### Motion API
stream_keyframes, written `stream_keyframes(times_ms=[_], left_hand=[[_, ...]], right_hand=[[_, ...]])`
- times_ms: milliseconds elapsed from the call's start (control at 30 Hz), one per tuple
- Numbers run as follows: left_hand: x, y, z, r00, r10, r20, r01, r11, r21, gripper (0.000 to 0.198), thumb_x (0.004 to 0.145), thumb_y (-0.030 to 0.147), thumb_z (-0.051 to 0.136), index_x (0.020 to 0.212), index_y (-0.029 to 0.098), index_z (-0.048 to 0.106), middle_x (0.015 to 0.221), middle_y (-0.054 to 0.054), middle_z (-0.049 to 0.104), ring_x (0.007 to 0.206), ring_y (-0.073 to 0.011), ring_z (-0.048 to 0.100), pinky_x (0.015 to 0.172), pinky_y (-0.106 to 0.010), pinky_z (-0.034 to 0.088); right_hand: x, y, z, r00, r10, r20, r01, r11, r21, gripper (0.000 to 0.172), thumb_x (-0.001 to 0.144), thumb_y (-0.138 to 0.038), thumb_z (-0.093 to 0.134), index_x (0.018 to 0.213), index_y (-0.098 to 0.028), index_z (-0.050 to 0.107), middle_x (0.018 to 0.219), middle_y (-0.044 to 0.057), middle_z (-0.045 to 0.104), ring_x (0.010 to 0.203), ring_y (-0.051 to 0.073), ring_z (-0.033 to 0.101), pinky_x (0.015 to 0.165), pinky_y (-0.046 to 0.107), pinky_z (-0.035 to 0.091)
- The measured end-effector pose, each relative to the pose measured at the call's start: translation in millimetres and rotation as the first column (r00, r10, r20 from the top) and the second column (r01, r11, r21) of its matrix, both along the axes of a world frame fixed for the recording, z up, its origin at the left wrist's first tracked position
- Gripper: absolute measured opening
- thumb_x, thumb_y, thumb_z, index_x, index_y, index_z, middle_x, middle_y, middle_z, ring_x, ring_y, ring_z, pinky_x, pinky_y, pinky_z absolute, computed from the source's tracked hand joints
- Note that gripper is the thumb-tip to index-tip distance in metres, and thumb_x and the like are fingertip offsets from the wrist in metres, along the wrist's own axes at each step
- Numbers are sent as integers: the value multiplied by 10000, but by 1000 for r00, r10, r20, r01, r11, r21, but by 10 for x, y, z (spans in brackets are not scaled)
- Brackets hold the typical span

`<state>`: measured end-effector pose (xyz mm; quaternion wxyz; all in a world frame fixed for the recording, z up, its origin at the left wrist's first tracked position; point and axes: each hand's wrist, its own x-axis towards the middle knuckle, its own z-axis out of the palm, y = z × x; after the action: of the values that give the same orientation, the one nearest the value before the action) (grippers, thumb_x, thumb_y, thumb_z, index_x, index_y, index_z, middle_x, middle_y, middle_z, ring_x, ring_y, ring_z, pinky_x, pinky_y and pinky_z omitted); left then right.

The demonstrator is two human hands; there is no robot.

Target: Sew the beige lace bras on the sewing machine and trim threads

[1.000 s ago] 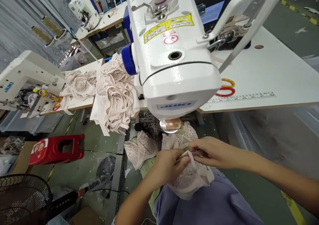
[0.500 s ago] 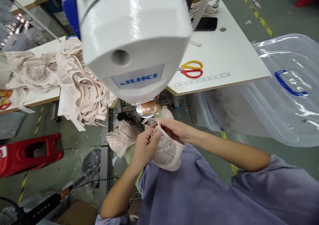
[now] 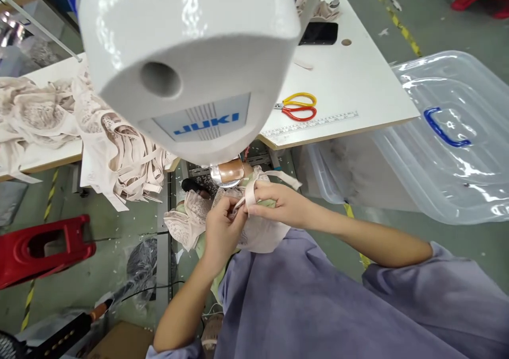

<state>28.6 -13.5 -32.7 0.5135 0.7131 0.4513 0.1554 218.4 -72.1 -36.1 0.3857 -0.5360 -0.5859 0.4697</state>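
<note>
A beige lace bra (image 3: 262,236) lies across my lap below the sewing machine head (image 3: 191,78). My left hand (image 3: 223,227) pinches an edge of it between thumb and fingers. Close beside, my right hand (image 3: 281,204) is closed on a bra strap (image 3: 250,192), which loops over its fingers; a loose end sticks out to the right. The fingertips of both hands nearly meet, and they hide the exact spot being held. Another lace cup (image 3: 190,218) hangs to the left of my left hand.
A heap of beige bras (image 3: 119,147) hangs over the left table edge. Scissors (image 3: 298,107), a ruler (image 3: 318,124) and a phone (image 3: 319,33) lie on the right tabletop (image 3: 366,83). Beyond it is a clear plastic lid (image 3: 449,173); a red stool (image 3: 43,250) stands at left.
My right hand has turned over and now has the strap looped round its fingers. The lace cup has dropped lower onto my lap. The camera view has shifted slightly.
</note>
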Motion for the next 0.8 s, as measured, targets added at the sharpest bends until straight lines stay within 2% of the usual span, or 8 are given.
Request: stream_keyframes(times_ms=[167, 300, 367, 500, 600, 700, 733, 800], left_hand=[[-20, 15, -1, 1000, -13, 17, 13, 999, 38, 202, 891, 297, 606, 744, 207, 501, 657, 44, 471, 608, -122, 419, 582, -250, 342], [-63, 83, 39, 980, -136, 142, 119, 985, 121, 233, 912, 279, 615, 738, 203, 479, 823, -5, 551, 760, -144, 523, 697, -266, 417], [-79, 124, 50, 964, -202, 176, 180, 975, 131, 226, 919, 279, 623, 744, 194, 508, 915, -34, 586, 858, -161, 566, 774, -282, 445], [-60, 131, -20, 932, -275, 237, 261, 961, 91, 229, 924, 365, 632, 799, 175, 603, 1088, -92, 630, 1037, -216, 598, 891, -321, 470], [-11, 49, -139, 944, -163, 288, 138, 985, 104, 233, 959, 395, 580, 877, 179, 609, 927, -50, 657, 849, -166, 626, 755, -267, 495], [26, 13, -202, 946, -15, 323, -90, 947, 309, 193, 970, 379, 567, 1004, 189, 580, 808, -7, 637, 637, -112, 593, 576, -214, 457], [31, 33, -193, 948, -27, 317, -110, 908, 405, 195, 970, 353, 568, 1077, 189, 580, 838, -17, 661, 636, -111, 610, 566, -210, 462], [35, 122, -132, 958, -138, 253, -34, 818, 574, 237, 977, 258, 546, 1201, 197, 595, 869, -29, 705, 649, -109, 647, 577, -201, 482]], right_hand=[[-97, 32, -117, 986, -91, 142, 52, 965, 259, 213, 965, -324, 569, 967, -221, 756, 919, 45, 722, 838, 157, 660, 739, 271, 519], [-110, 32, -147, 956, -155, 248, 2, 850, 526, 151, 923, -232, 601, 889, -217, 747, 947, 59, 757, 817, 157, 697, 700, 262, 540], [-108, 44, -118, 962, -155, 226, -5, 815, 580, 128, 898, -201, 623, 860, -214, 744, 941, 59, 759, 790, 146, 700, 691, 250, 548], [-63, 124, -28, 997, -72, -14, 71, 918, 389, 119, 897, -216, 646, 893, -212, 766, 917, 38, 749, 820, 135, 700, 747, 233, 549], [0, 207, 50, 980, -104, -170, 136, 973, 185, 165, 922, -297, 643, 890, -208, 778, 863, 30, 723, 791, 134, 665, 700, 232, 522], [75, 275, 139, 972, -164, -169, 180, 980, 83, 225, 912, -380, 662, 891, -195, 789, 847, 42, 690, 785, 138, 624, 664, 232, 490], [104, 296, 164, 972, -171, -163, 183, 982, 56, 246, 908, -401, 664, 896, -190, 792, 850, 46, 684, 773, 135, 614, 650, 232, 482], [166, 341, 194, 969, -164, -186, 166, 986, -4, 292, 915, -441, 646, 935, -189, 793, 868, 50, 677, 750, 129, 605, 615, 227, 474]])
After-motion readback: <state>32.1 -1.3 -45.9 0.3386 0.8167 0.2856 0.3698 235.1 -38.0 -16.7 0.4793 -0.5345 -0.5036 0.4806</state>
